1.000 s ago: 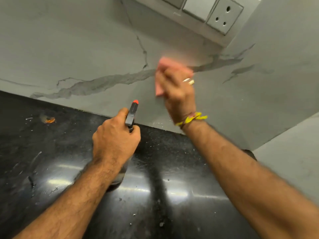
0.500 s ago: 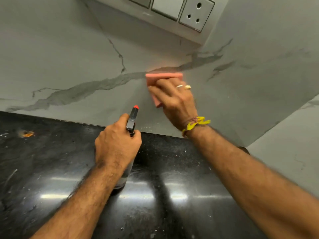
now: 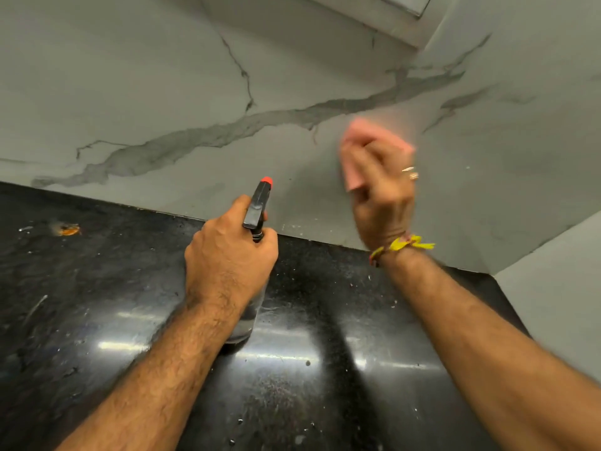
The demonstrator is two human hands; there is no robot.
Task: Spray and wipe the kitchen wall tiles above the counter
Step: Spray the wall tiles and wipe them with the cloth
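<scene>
The grey marble-patterned wall tiles (image 3: 182, 92) rise behind a black counter (image 3: 97, 320). My right hand (image 3: 380, 190) presses a pink cloth (image 3: 354, 138) flat against the tiles, right of centre; hand and cloth are motion-blurred. A clear spray bottle (image 3: 258, 206) with a black head and red nozzle stands on the counter, and my left hand (image 3: 227, 255) grips its neck. The nozzle points at the wall, and most of the bottle body is hidden behind my left hand.
A switch and socket plate (image 3: 406, 4) is mounted at the top right. The wall turns a corner at the right, where a second tiled wall (image 3: 553, 304) runs forward. An orange scrap (image 3: 69, 230) lies on the counter at the left.
My right hand has swept the pink cloth to the right and slightly down along the tiles. The camera has tilted down, with the socket plate mostly out of view. My left hand stays on the bottle.
</scene>
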